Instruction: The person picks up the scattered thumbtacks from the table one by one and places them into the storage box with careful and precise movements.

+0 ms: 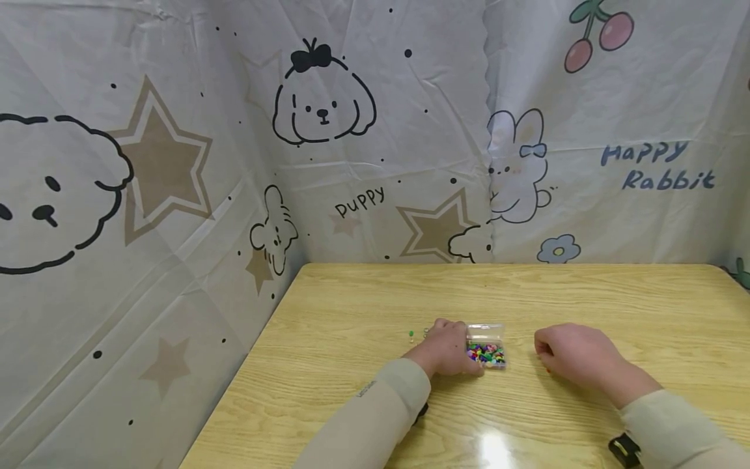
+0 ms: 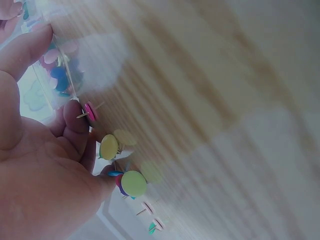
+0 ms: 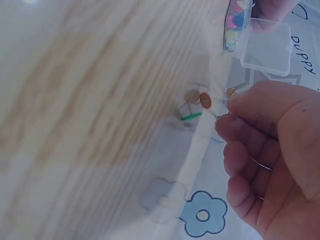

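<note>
My left hand (image 1: 448, 346) holds a small clear plastic box (image 1: 502, 365) at its left end, thumb along the near side and fingers at the far side. The box lies on the table with its lid (image 1: 485, 332) raised at the back, full of colourful thumbtacks (image 1: 485, 354). Beside the left fingers lie loose thumbtacks, among them a pink one (image 2: 90, 111), a yellow one (image 2: 108, 147) and a light green one (image 2: 134, 183). To the right of the box, my right hand (image 1: 577, 355) has curled fingers and pinches a small gold thumbtack (image 3: 230, 92) at the thumb tip.
On the table (image 1: 328, 306) by the right fingertips are an orange-red thumbtack (image 3: 205, 100) and a green one (image 3: 191, 116). Another green thumbtack (image 1: 411, 333) lies left of the left hand. A printed cloth (image 1: 375, 163) hangs behind the table and along its left side.
</note>
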The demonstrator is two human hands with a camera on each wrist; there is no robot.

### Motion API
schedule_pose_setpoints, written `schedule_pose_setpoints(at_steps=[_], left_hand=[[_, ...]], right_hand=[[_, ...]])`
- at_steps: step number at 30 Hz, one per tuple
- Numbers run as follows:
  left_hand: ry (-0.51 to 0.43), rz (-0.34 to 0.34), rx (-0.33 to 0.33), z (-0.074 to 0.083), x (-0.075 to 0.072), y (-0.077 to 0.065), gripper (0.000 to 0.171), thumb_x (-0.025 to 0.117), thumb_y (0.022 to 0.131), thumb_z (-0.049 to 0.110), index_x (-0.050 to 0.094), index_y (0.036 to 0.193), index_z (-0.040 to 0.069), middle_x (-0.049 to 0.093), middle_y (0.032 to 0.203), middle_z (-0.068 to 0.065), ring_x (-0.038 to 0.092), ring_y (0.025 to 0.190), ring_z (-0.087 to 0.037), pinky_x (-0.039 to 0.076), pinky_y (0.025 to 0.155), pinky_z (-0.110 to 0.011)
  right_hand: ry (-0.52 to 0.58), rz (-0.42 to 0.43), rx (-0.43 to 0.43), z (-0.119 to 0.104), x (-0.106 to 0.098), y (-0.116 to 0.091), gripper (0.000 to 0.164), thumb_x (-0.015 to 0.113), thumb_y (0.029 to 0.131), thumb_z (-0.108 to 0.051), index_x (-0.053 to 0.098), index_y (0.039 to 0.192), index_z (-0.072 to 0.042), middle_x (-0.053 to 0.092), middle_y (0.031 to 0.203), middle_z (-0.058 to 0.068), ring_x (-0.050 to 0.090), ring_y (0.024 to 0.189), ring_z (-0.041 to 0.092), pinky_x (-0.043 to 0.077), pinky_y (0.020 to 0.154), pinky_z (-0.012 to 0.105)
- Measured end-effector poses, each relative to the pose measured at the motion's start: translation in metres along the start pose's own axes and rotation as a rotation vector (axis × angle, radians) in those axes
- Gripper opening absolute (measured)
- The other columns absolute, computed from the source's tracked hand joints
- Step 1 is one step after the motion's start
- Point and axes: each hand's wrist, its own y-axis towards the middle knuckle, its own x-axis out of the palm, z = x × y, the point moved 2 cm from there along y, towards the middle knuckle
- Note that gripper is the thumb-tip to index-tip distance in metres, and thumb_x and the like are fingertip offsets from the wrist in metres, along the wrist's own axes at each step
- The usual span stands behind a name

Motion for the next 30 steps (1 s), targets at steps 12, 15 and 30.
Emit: schedule_pose_setpoints(at_steps=[12,15,30], left_hand=[[0.011,0.003,0.0,0.0,0.001,0.001,0.068,0.078,0.068,0.058,0.055,0.118,0.019,0.054,0.118,0.008,0.031,0.124,-0.016,0.04,0.096,-0.034],[0.01,0.004,-0.003,0.0,0.001,0.001,0.069,0.078,0.067,0.057,0.055,0.12,0.019,0.054,0.118,0.008,0.032,0.123,-0.016,0.04,0.096,-0.034],[0.01,0.003,-0.004,0.0,0.001,0.001,0.074,0.078,0.067,0.058,0.053,0.125,0.019,0.052,0.125,0.008,0.03,0.125,-0.016,0.039,0.098,-0.036]], right_hand=[[0.011,0.027,-0.018,-0.014,0.002,0.008,0.021,0.065,0.082,-0.015,0.053,0.069,-0.027,0.048,0.062,-0.012,0.04,0.054,0.008,0.037,0.048,0.03],[0.009,0.025,-0.021,-0.017,0.002,0.01,0.019,0.065,0.082,-0.015,0.055,0.07,-0.026,0.049,0.063,-0.012,0.041,0.055,0.008,0.038,0.049,0.03],[0.032,0.02,-0.025,-0.027,0.0,0.016,0.016,0.065,0.083,-0.016,0.057,0.073,-0.025,0.051,0.064,-0.013,0.042,0.055,0.008,0.04,0.049,0.03]])
